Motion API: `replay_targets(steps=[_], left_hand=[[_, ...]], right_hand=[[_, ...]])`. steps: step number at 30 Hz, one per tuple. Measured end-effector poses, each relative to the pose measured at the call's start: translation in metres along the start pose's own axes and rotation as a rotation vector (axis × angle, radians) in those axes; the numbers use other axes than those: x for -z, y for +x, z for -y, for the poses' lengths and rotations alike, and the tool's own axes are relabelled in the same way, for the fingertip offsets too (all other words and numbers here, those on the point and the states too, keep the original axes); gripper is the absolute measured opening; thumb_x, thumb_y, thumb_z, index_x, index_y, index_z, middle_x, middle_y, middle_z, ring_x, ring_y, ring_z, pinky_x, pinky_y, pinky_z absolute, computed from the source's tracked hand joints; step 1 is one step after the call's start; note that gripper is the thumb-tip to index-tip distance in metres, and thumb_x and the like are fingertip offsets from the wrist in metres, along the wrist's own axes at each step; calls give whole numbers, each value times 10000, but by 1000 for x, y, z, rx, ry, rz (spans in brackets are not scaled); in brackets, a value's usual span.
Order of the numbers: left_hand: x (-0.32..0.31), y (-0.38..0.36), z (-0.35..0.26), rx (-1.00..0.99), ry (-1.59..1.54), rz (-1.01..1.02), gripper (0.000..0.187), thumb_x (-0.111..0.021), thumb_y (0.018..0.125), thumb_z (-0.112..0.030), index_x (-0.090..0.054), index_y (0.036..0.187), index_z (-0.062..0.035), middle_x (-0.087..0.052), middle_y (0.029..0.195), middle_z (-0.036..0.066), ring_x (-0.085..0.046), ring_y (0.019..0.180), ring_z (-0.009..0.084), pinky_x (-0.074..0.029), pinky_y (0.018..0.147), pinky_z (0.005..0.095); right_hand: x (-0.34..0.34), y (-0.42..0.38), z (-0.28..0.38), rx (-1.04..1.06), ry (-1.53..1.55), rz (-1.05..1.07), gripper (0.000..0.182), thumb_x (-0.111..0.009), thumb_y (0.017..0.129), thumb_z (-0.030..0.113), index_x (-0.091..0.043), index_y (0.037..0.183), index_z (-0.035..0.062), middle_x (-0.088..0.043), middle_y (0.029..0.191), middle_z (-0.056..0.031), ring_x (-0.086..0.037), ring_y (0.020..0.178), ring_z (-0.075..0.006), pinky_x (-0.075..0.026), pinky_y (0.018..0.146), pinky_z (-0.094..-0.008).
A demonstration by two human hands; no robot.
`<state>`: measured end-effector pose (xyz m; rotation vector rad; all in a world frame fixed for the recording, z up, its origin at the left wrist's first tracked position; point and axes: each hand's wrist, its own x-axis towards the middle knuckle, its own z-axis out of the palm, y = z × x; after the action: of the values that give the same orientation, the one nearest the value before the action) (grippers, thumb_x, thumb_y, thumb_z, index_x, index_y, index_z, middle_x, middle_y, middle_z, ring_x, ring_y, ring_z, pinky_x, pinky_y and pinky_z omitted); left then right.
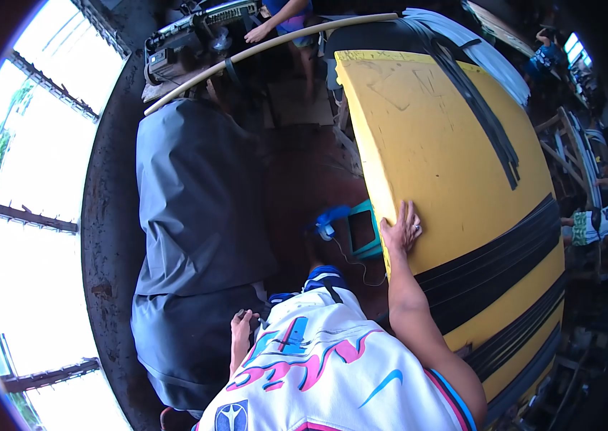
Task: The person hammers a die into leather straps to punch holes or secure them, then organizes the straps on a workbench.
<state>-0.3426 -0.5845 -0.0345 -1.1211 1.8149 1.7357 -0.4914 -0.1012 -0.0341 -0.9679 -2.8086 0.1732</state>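
My right hand [402,228] lies on the left edge of a yellow-topped table [419,144], its fingers stretched out and a ring on one of them. Below it, bundles of black strips [490,266] cross the yellow surface. My left hand [243,323] is low beside my body, next to a large dark cloth cover [192,201]. Its fingers are curled, with a small dark thing at their tips that is too small to name.
A green stool [366,230] with a blue object [331,215] stands under the table's left side. A long curved pole [268,47] spans the top, near a machine [167,61]. Another person's arm [279,21] is beyond it; further people are at right.
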Motion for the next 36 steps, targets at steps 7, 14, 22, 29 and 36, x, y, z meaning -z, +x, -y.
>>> replay_targets(steps=[7, 14, 22, 29, 36], left_hand=[[2, 4, 6, 34, -32, -7, 208, -611, 953, -250, -595, 1040, -62, -716, 888, 55, -615, 765, 120, -453, 700, 289], [4, 9, 9, 21, 1, -2, 192, -602, 958, -245, -601, 1025, -65, -716, 867, 38, -596, 732, 113, -430, 668, 292], [5, 11, 1, 14, 0, 14, 205, -602, 957, -249, -600, 1035, -59, -715, 871, 41, -594, 728, 112, -433, 668, 302], [4, 17, -3, -14, -7, 14, 198, -586, 969, -216, -567, 1038, -31, -696, 902, 86, -578, 698, 127, -499, 686, 309], [2, 16, -16, 28, 45, 15, 181, -585, 969, -215, -578, 1034, -46, -697, 892, 74, -595, 734, 139, -496, 724, 320]], right_hand=[[3, 2, 4, -24, -2, 36, 771, -689, 782, 429, -402, 1461, 207, -263, 1574, 2, -355, 1332, -251, -272, 1087, -480], [6, 1, 4, -35, -2, 36, 785, -714, 764, 433, -415, 1451, 200, -293, 1559, 9, -362, 1325, -241, -274, 1082, -459], [6, 1, 5, -29, -3, 45, 774, -696, 778, 427, -407, 1458, 197, -277, 1567, 0, -361, 1323, -245, -271, 1079, -462], [3, 0, 3, -12, 2, 7, 762, -698, 775, 413, -420, 1449, 189, -291, 1561, -4, -371, 1314, -254, -274, 1078, -467], [1, 0, 4, -20, -7, 1, 774, -700, 771, 428, -423, 1448, 177, -296, 1559, -9, -373, 1313, -255, -272, 1082, -472]])
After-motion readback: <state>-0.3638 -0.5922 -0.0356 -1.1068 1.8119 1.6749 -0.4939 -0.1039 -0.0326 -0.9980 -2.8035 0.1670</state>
